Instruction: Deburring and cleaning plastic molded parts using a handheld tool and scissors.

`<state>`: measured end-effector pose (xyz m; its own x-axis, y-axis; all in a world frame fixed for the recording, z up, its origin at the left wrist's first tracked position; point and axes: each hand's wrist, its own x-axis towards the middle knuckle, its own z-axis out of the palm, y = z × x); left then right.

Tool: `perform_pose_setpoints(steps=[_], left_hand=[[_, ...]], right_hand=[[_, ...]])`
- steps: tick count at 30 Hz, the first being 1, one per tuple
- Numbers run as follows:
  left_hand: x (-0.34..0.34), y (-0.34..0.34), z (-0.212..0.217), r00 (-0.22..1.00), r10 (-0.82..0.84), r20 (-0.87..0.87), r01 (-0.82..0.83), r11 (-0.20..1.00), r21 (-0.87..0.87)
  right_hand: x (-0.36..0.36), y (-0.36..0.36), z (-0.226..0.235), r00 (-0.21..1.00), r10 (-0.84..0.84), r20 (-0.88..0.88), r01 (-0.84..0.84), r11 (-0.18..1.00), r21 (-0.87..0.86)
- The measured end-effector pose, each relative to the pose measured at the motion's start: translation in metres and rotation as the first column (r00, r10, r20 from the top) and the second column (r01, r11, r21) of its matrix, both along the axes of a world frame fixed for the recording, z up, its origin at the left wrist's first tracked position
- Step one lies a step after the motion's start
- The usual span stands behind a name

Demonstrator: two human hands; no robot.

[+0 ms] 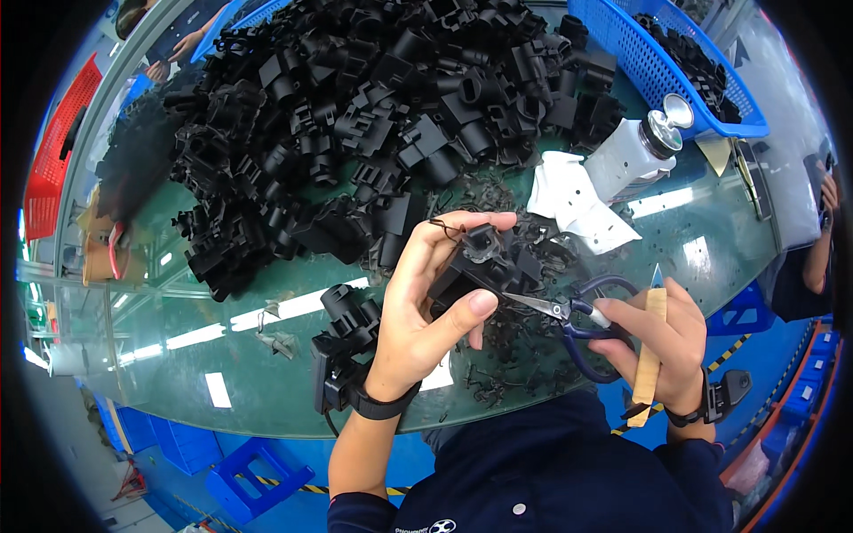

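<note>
My left hand (413, 315) grips a black molded plastic part (502, 258), its thumb across the near side and its fingers curled behind. Dark-handled scissors (571, 311) are held in my right hand (675, 342), blades pointing left at the part's edge; they look slightly parted. The same hand also carries a knife with a wooden handle (653, 342), its blade tip pointing up and away from me. Small black trimmings (493, 377) lie on the green tabletop (204, 355) beneath the hands. My fingers hide some of the part.
A large heap of black plastic parts (355, 115) covers the table's far side. Right of it are a white cloth (577, 204), a metal-topped white bottle (626, 160) and a blue basket (635, 67). A black device (338, 351) sits at my left wrist. Another person's hand (187, 44) shows far left.
</note>
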<state>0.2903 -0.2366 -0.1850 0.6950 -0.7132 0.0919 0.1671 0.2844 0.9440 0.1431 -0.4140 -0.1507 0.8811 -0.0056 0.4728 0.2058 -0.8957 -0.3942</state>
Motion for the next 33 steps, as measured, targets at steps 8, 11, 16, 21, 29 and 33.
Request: perform_pose_setpoints(steps=[8, 11, 16, 21, 29, 33], left_hand=[[0.0005, -0.0002, -0.0011, 0.999, -0.002, 0.033, 0.002, 1.000, -0.003], [-0.0002, -0.0010, -0.0019, 0.999, 0.012, 0.046, -0.011, 1.000, -0.006], [-0.0010, -0.0006, -0.0034, 0.998, 0.023, 0.056, -0.023, 1.000, -0.004], [0.0022, 0.0025, -0.0056, 0.996, -0.054, 0.072, 0.058, 0.996, -0.063], [0.0015, 0.0019, -0.0058, 0.995, -0.059, 0.081, 0.064, 0.996, -0.069], [0.0014, 0.0023, -0.0069, 0.994, -0.059, 0.088, 0.065, 0.995, -0.072]], right_hand=[[0.0006, -0.0004, -0.0005, 1.000, 0.010, 0.008, -0.009, 1.000, -0.005], [-0.0001, -0.0001, 0.0006, 1.000, 0.005, -0.002, -0.005, 1.000, -0.019], [-0.0020, 0.0025, 0.0056, 0.999, -0.016, -0.033, 0.014, 0.998, -0.054], [-0.0023, 0.0030, 0.0094, 0.999, -0.010, -0.040, 0.006, 0.997, -0.081], [-0.0023, 0.0035, 0.0088, 0.999, -0.004, -0.039, 0.000, 0.996, -0.092], [-0.0024, 0.0038, 0.0086, 0.999, -0.004, -0.041, 0.000, 0.996, -0.091]])
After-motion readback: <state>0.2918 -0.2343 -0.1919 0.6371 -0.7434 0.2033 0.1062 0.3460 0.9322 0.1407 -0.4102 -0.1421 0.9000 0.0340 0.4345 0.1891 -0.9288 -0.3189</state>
